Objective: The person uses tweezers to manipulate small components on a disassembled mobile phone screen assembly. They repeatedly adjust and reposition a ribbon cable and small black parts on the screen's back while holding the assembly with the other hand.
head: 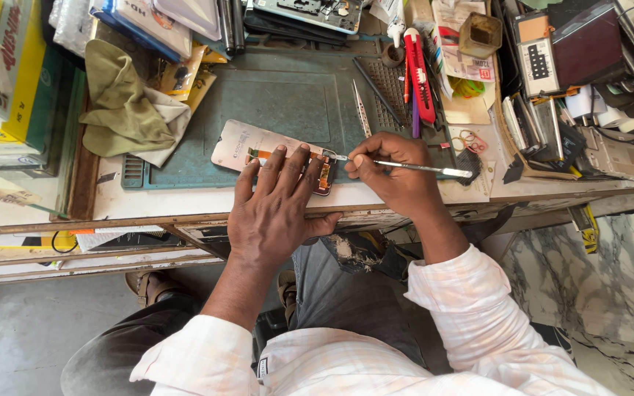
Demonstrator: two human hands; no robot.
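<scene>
left hand [277,202] lies flat, fingers spread, on the opened phone assembly [273,152] — it grips nothing, it presses down, likely so the part cannot slide under the tool. the phone lies face down at the near edge of the green work mat [288,95], partly over the mat's border onto the bench edge [148,209], close to the body for reach. right hand [394,172] is pinched shut on a thin metal tool [412,167], tweezers or a probe, can't tell which; held low and nearly flat, tip at the phone's right end by the orange flex area [324,172]. a spare pair of tweezers [362,110] lies on the mat just beyond, a red-handled tool [420,73] further back. an olive cloth [122,106] is pushed left, off the working patch.
</scene>
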